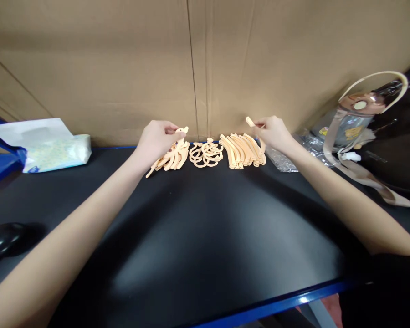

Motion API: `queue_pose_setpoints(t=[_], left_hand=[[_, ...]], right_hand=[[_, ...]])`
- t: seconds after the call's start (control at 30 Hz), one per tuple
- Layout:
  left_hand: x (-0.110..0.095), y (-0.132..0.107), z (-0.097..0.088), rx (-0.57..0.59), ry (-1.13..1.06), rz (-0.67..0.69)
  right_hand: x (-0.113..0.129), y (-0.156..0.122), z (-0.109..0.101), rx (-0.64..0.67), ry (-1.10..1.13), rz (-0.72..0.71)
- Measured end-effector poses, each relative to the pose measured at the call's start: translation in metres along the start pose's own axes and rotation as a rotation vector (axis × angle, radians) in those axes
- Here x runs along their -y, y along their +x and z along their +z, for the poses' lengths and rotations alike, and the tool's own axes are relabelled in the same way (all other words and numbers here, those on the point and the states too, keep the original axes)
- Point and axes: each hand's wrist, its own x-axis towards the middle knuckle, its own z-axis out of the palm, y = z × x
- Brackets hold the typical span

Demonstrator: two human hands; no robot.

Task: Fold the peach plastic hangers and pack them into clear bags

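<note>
Likely early: left of the rings [210, 151], left hand [159, 139], grip clamped on a piece [182, 130]; right of them, right hand [273, 131], likewise on a strip [249, 121]; full pile [243, 152] below, nothing seen joined.

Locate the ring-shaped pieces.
In the middle of the head view, the ring-shaped pieces lie on the black table, between the pale pile at the left hand and the curved pieces by the right hand.

From afar, I make out smooth plastic strips [242, 152] beside the right hand [271, 132], crinkled glossy film [283, 160] near its wrist, matt cardboard [130, 68] beyond it and a smooth, softly shiny tabletop [205, 228] below.
</note>
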Motion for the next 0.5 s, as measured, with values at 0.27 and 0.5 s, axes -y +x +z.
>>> queue_pose_setpoints(t=[0.27,0.5], left_hand=[[0.018,0.006,0.004,-0.023,0.329,-0.113],[0.019,0.003,-0.005,0.032,0.547,-0.083]], right_hand=[[-0.003,-0.003,0.019,-0.044,-0.177,0.046],[0.004,-0.007,0.017,-0.026,-0.321,0.068]])
